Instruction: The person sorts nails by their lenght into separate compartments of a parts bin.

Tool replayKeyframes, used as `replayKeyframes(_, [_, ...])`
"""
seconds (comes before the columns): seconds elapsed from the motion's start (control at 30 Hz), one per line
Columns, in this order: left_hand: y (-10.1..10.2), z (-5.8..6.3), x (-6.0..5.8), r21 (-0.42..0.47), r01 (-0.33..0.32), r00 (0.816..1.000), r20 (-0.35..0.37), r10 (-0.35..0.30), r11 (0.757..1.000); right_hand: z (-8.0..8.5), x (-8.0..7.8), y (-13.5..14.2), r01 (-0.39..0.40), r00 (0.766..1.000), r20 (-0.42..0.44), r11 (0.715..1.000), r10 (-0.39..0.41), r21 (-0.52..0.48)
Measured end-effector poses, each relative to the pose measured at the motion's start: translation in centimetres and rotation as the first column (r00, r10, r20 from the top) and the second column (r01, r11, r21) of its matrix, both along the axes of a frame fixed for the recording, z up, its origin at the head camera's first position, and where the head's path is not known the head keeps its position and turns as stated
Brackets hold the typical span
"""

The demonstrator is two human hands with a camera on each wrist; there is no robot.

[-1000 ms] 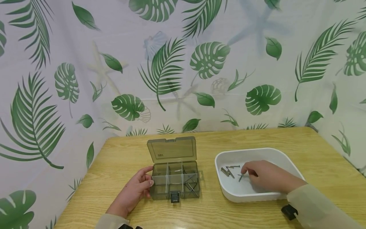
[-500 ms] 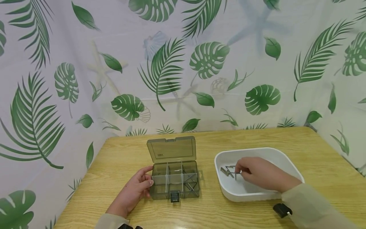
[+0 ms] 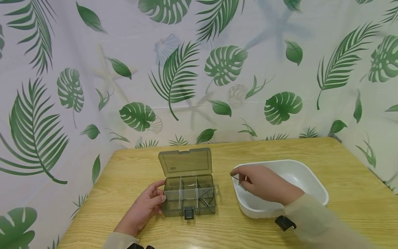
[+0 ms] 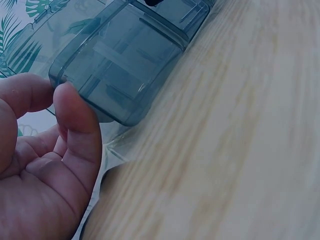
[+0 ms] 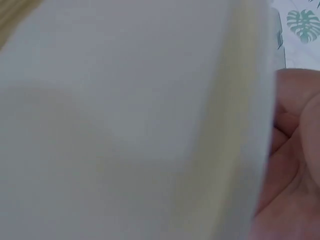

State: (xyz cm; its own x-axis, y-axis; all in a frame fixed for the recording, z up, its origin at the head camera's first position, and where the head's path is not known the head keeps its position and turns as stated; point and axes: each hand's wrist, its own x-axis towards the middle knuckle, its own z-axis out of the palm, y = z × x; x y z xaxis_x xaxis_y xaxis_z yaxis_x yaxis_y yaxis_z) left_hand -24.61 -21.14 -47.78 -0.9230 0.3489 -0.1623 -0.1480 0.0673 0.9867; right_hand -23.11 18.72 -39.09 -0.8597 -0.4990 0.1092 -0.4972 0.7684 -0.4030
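Note:
My left hand (image 3: 146, 205) pinches the left edge of a smoky, see-through compartment box (image 3: 172, 209), with the thumb (image 4: 75, 107) against the box's corner in the left wrist view. The lid (image 3: 186, 163) stands raised at the back. Several thin metal screws (image 3: 206, 204) lie in the right-hand compartments. My right hand (image 3: 264, 183) pinches a thin silver screw (image 3: 235, 177) between thumb and fingertips, over the left rim of a white tray (image 3: 258, 213). In the right wrist view the tray hides much of that hand (image 5: 290, 170).
Both containers stand apart on a wood-grain table (image 3: 224, 230). A dark latch (image 3: 188, 213) sticks out at the box's front. Part of another screw (image 3: 242, 186) shows at the tray's left side. Behind the table hangs a leaf-print cloth (image 3: 192, 86).
My right hand has moved left from inside the tray to its left rim, bringing a screw along. The left hand still holds the box in place.

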Motion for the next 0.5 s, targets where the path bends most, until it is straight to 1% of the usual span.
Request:
replayKeyframes(0.17, [0.0, -0.1, 0.0, -0.001, 0.004, 1.000, 0.009, -0.004, 1.000, 0.3, -0.4, -1.9, -0.015, 1.000, 0.018, 1.000, 0.015, 0.007])
replayKeyframes(0.3, [0.0, -0.1, 0.0, -0.004, 0.004, 1.000, 0.002, -0.004, 1.000, 0.6, -0.8, -3.8, -0.024, 0.999, 0.026, 0.999, 0.023, 0.025])
replayKeyframes(0.4, [0.0, 0.0, 0.0, -0.006, 0.003, 1.000, -0.005, -0.003, 1.000, 0.7, -1.1, -5.2, -0.018, 0.999, 0.029, 0.999, 0.016, 0.043])
replayKeyframes(0.5, [0.0, 0.0, 0.0, -0.004, 0.010, 1.000, -0.006, -0.010, 1.000, 0.6, -1.5, -6.5, 0.006, 0.999, 0.040, 0.998, -0.009, 0.065])
